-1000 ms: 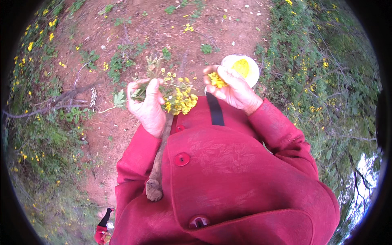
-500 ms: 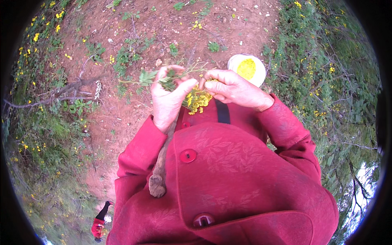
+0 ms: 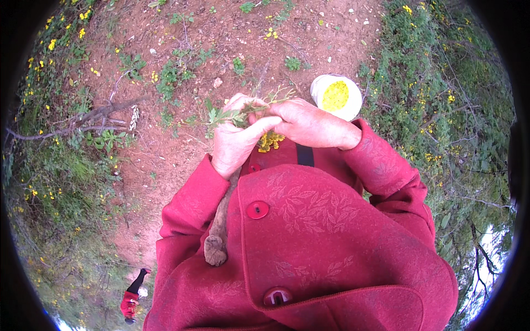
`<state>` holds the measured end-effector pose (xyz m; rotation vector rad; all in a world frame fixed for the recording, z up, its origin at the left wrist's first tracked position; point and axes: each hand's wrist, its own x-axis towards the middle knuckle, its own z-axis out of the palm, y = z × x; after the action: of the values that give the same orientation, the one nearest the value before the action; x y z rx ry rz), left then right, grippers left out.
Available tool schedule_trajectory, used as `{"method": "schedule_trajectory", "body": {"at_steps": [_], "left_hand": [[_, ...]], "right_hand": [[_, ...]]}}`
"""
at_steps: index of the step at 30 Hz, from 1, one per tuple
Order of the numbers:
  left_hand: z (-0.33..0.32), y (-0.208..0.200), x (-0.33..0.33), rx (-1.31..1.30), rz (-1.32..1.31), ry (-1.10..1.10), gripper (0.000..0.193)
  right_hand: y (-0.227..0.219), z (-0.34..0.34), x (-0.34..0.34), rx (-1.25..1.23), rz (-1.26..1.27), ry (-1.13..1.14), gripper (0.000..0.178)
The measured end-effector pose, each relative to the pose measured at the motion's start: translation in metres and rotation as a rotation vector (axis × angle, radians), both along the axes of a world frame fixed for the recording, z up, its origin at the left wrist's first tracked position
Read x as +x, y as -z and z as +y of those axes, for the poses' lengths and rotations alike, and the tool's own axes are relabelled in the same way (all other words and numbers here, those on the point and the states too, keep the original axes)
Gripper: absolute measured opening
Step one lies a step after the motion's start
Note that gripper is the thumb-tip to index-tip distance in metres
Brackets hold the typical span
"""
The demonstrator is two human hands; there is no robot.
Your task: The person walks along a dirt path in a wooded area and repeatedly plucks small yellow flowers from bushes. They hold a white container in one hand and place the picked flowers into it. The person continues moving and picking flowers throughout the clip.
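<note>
My left hand [image 3: 234, 138] is closed around a yellow-flowered sprig, its green leaves [image 3: 222, 116] sticking out on the left side. Below the fingers hangs the sprig's cluster of yellow flowers [image 3: 269, 142], partly covered. My right hand [image 3: 312, 122] presses against the left one, its fingers curled in on the same sprig; their tips are hidden. Thin stems rise above both hands. A wooden stick [image 3: 217, 237] with a knobbed end lies under my left forearm, against the red coat.
A white bucket [image 3: 354, 108] holding yellow petals stands just beyond my right hand. Dry branches [image 3: 91, 117] lie on the reddish soil at left. Green bushes with yellow flowers [image 3: 436, 99] line both sides. Another person in red [image 3: 130, 300] is far off at lower left.
My right hand has moved left and up against my left hand, its fingers now tucked behind the left thumb. Less of the yellow flower cluster shows.
</note>
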<state>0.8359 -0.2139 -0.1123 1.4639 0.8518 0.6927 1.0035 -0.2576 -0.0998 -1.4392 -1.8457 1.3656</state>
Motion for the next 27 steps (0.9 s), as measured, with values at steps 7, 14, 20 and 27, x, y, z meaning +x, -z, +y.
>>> {"method": "schedule_trajectory", "body": {"at_steps": [7,14,20,27], "left_hand": [[0.002,0.000,0.000,0.043,0.015,-0.049,0.007],[0.000,-0.005,0.004,-0.326,-0.086,-0.269,0.012],[-0.002,-0.008,0.004,-0.322,-0.070,-0.127,0.009],[0.000,0.002,0.000,-0.115,-0.123,-0.175,0.007]], "right_hand": [[-0.002,-0.001,-0.001,0.076,0.037,0.061,0.020],[-0.003,0.002,0.004,-0.258,0.221,0.029,0.022],[-0.008,0.005,0.007,-0.392,0.311,0.059,0.023],[-0.008,0.003,0.005,-0.317,0.349,0.103,0.021]]}}
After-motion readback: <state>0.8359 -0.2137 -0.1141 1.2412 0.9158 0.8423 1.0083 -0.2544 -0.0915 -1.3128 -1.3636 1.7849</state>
